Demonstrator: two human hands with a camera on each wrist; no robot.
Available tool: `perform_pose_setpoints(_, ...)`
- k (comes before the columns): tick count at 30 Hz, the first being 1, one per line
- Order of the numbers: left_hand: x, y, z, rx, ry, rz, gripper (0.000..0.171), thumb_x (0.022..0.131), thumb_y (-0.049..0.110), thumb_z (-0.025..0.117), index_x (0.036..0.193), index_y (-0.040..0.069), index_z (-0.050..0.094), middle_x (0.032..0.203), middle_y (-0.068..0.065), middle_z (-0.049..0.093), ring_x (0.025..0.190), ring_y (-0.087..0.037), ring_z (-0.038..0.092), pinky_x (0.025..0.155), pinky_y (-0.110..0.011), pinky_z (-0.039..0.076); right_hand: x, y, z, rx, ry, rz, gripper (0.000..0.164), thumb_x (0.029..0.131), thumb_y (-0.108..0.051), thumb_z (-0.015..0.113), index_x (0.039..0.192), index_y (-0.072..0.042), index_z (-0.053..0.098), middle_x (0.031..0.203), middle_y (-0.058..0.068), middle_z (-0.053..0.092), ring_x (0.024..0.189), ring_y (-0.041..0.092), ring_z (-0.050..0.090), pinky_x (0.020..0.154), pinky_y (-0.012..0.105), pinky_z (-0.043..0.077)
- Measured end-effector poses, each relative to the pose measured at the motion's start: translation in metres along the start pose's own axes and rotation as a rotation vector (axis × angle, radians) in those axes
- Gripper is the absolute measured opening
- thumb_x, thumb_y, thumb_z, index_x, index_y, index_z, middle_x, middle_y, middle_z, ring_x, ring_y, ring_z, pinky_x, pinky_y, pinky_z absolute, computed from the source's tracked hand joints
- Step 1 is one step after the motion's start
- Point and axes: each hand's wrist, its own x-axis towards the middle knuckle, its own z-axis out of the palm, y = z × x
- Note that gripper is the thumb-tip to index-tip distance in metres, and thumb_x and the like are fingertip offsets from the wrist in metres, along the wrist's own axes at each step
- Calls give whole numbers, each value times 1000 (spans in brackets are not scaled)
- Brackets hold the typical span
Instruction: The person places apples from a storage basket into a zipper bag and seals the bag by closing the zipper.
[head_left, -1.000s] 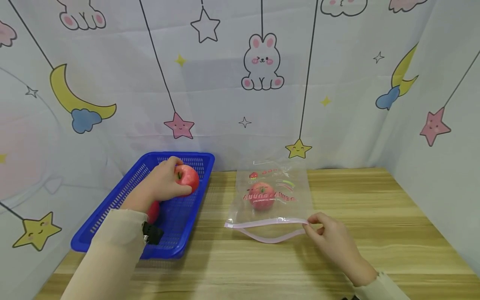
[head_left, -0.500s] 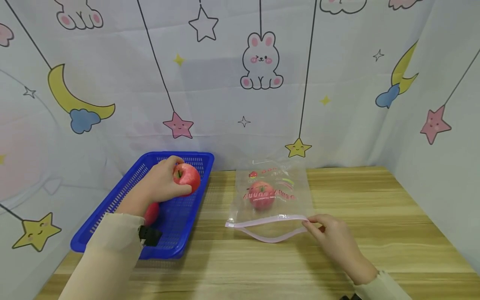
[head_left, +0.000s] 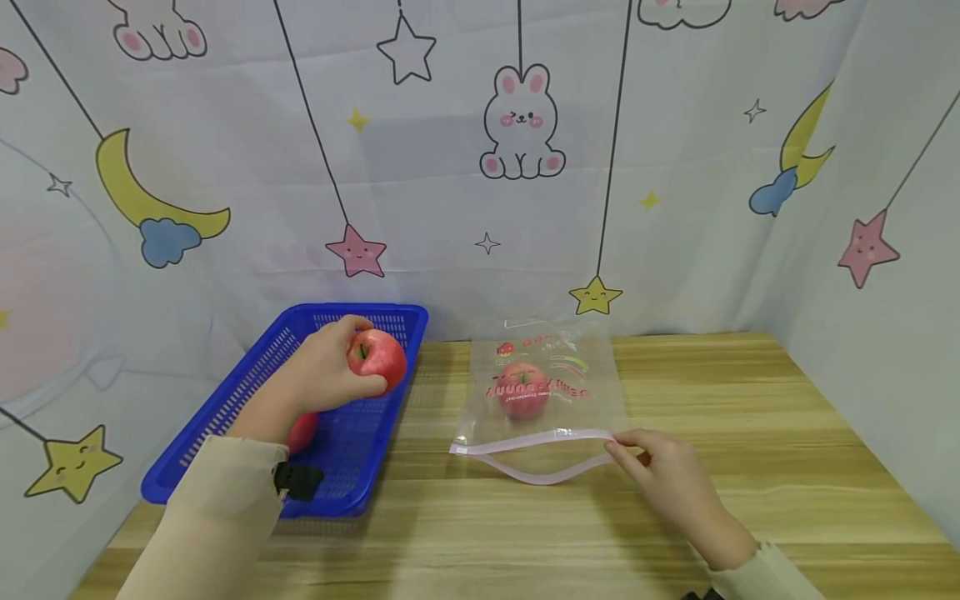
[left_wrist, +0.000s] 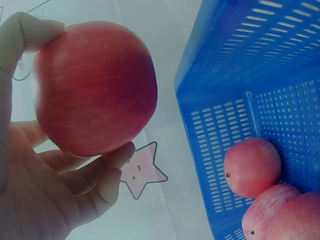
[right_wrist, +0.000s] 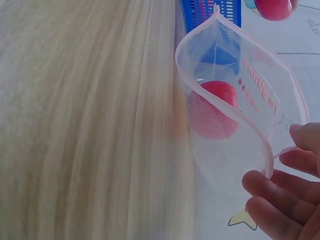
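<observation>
Above the blue basket (head_left: 351,442), one apple (head_left: 381,361) shines streaky red.

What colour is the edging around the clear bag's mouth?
The edging is pale pink, showing best in the head view.

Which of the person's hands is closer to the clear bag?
Right. The right hand pinches the clear bag at the right end of its opening; the left hand is left of it, by the blue basket, gripping an apple.
</observation>
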Motion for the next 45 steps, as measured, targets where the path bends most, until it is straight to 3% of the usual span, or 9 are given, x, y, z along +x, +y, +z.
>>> perform_pose_setpoints(16,-6,7,5,-36,3,43,72,71,31,73,133,7,46,121,-11,57,104,-27,51,87,-47,49,3,2,3,-9,41,-39,13,82,-21,72,86,-9,75,72,-2,70,53,-4,45,50,19,42)
perform_pose_setpoints(23,-10,11,6,-42,3,70,69,72,31,74,133,10,48,115,-9,60,100,-25,53,81,-42,50,3,3,5,-9,76,-80,11,79,-18,74,84,-8,76,70,-1,70,51,-5,40,47,17,39)
perform_pose_setpoints(30,-15,16,10,-82,16,102,70,71,29,75,133,10,49,118,-8,60,105,-25,53,85,-46,50,2,2,6,-31,117,-125,7,76,-15,76,80,-9,76,67,-2,68,51,-5,37,46,15,37)
perform_pose_setpoints(35,-17,19,15,-97,13,132,69,70,28,75,130,7,49,109,-5,63,98,-22,56,82,-41,52,2,0,5,-30,123,-127,6,77,-15,76,80,-9,76,68,-3,69,52,-5,39,47,16,38)
perform_pose_setpoints(45,-23,28,25,-108,-24,131,71,70,32,76,130,6,48,111,-6,63,94,-20,60,78,-39,54,2,2,7,-41,134,-132,6,76,-15,76,79,-10,76,68,-2,69,52,-5,41,47,16,39)
